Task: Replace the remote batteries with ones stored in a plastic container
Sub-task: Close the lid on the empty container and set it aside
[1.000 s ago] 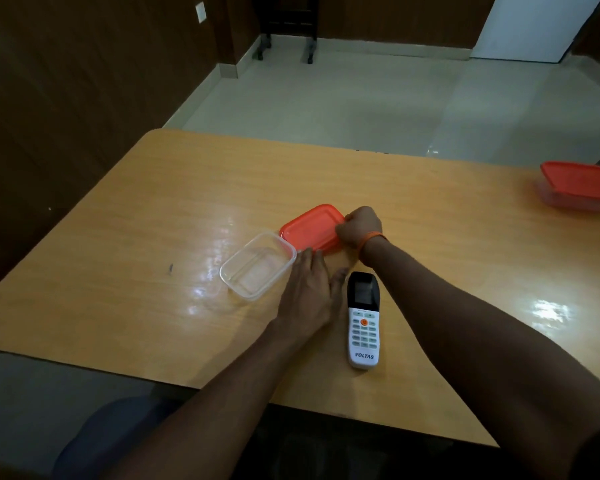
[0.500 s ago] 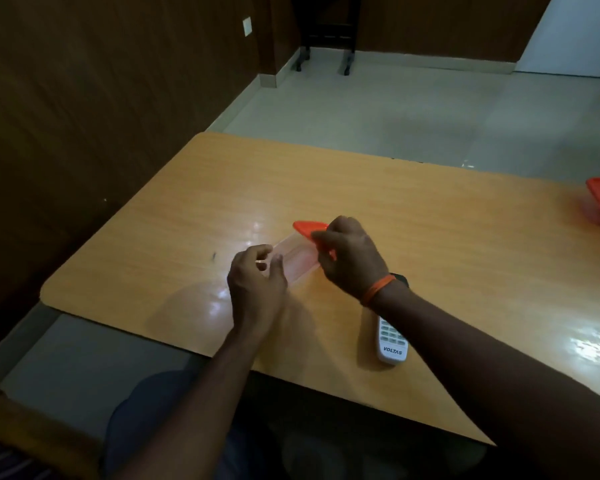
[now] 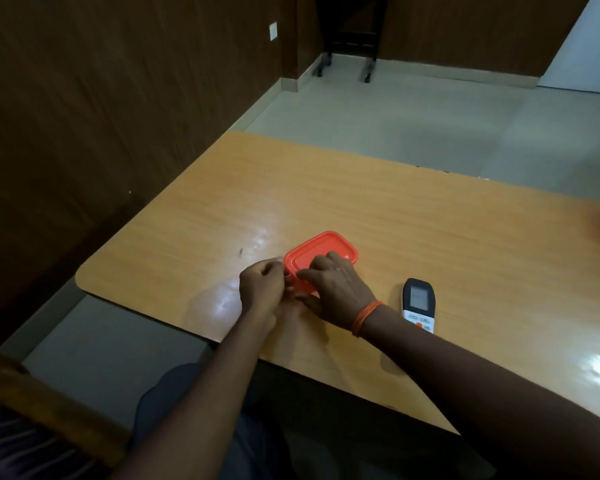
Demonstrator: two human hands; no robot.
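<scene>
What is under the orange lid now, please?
The orange lid sits on the clear container, of which only a sliver shows between the left hand and the right hand. The lid and both hands cover its inside, so any contents cannot be seen.

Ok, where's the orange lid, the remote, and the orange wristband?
orange lid [image 3: 329, 249]: head view, on its bare flat top, far side.
remote [image 3: 419, 296]: head view, on its dark screen.
orange wristband [image 3: 367, 316]: head view, on the band across the right wrist.
</scene>
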